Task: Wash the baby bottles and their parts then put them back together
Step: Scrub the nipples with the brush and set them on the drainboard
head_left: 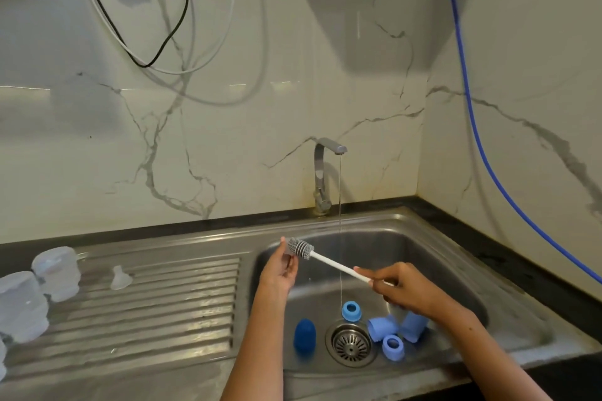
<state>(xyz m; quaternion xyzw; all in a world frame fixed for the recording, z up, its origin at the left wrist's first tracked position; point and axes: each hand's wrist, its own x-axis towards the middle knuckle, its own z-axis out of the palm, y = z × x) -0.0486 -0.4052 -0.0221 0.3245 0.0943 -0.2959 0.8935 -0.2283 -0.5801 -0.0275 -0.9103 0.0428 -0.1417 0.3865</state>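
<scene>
bottles: two clear, cloudy plastic bottles (pixel 39 290) stood at the far left of your ribbed steel drainboard (pixel 156 309), one nearer you, one behind it, close together.
teat: a small translucent silicone teat (pixel 120 277) sat upright on the ridges, just right of the bottles and apart from them.
left hand: your left hand (pixel 280 271) was raised over the basin's left edge, palm towards you, fingers narrowly curled round something small and clear at the bristle head; what it was, you could not tell.
brush: the bottle brush (pixel 325 260) ran slantwise between your hands, grey bristled head at the upper left, thin white handle sloping down to the right.
tap: a slim metal tap (pixel 322 172) let a thin thread of water fall into the basin.
sink: the rounded stainless steel sink (pixel 456 257) held the blue parts around the round slotted drain (pixel 351 342).
in the sink: a dark blue domed cap (pixel 304 338) lay left of the drain; a light blue ring (pixel 351 311) above it; a second ring (pixel 393 347) to its right; two pale blue caps (pixel 397 327) lay tipped beside that ring.
right hand: your right hand (pixel 405 290) pinched the end of the white handle, fingers closed on it.
</scene>
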